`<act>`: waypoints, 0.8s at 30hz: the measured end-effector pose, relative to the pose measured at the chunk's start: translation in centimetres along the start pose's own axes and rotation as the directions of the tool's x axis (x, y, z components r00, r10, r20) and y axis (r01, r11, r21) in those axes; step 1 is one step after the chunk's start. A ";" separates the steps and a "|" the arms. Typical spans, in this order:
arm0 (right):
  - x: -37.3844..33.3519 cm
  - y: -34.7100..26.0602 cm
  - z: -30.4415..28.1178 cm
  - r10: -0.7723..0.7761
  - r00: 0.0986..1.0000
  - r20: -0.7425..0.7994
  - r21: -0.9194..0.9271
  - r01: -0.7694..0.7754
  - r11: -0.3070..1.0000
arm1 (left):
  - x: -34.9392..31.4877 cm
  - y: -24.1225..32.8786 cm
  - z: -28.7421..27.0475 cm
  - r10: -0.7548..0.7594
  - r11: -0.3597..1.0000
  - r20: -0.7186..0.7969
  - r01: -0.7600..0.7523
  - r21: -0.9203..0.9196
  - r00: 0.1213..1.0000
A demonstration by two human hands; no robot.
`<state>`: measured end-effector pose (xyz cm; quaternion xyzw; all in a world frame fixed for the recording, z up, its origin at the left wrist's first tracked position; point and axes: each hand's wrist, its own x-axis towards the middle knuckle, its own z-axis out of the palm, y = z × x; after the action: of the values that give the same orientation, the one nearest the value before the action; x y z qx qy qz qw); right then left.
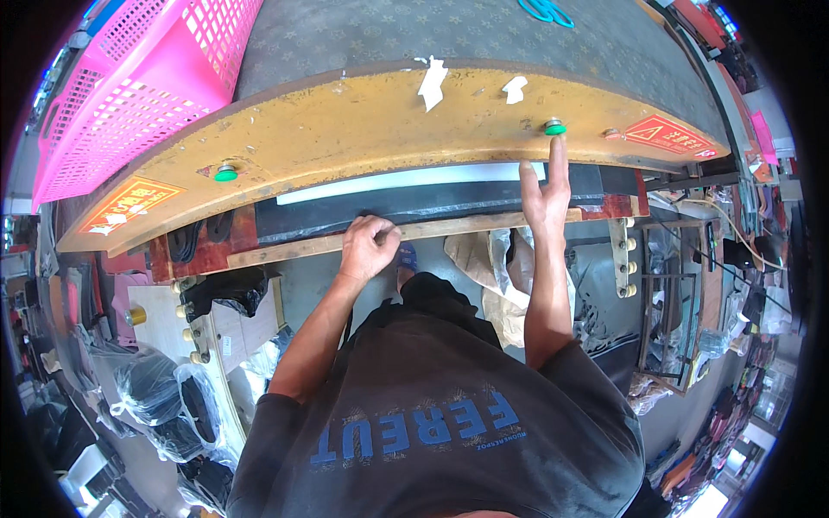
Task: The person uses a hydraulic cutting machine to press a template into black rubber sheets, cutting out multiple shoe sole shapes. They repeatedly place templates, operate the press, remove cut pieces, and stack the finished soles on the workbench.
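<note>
My right hand [546,203] reaches up to the yellow machine beam [363,116]. Its index finger is stretched out with the tip at a green push button [554,129], and the hand holds nothing. My left hand [367,248] is closed at the near edge of the machine, its fingers curled over the wooden strip [449,227] and next to a black sheet [414,207]. Whatever its fingertips may hold is hidden. Beyond the black sheet, a long white strip [389,184] lies under the beam. A second green button [226,173] sits on the beam's left part.
A pink plastic basket [138,112] stands on the machine's patterned grey top [371,34] at the left. Red warning labels mark both beam ends. Below hang brown paper sheets [501,302]; plastic-wrapped bundles [155,388] lie at the left, a metal frame [669,302] at the right.
</note>
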<state>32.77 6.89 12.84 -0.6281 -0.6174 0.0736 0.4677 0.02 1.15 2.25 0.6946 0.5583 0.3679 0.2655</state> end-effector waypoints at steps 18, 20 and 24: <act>-11.0 2.1 6.9 -0.080 0.889 0.450 -0.023 0.101 0.995 | 0.0 0.2 1.1 -0.037 0.999 -0.081 0.036 -0.011 0.996; -11.1 1.1 6.2 -0.003 0.860 0.510 -0.038 0.026 0.999 | -1.1 0.4 1.1 -0.046 0.999 -0.050 0.046 -0.009 0.998; -11.0 -1.0 3.6 0.335 0.595 0.731 -0.168 -0.319 0.933 | -4.5 2.2 0.6 -0.108 0.994 0.023 0.109 -0.005 0.994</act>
<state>27.13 -0.83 6.20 -0.6483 -0.6294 0.4034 0.1440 1.33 -3.74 2.62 0.6666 0.5911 0.3466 0.2935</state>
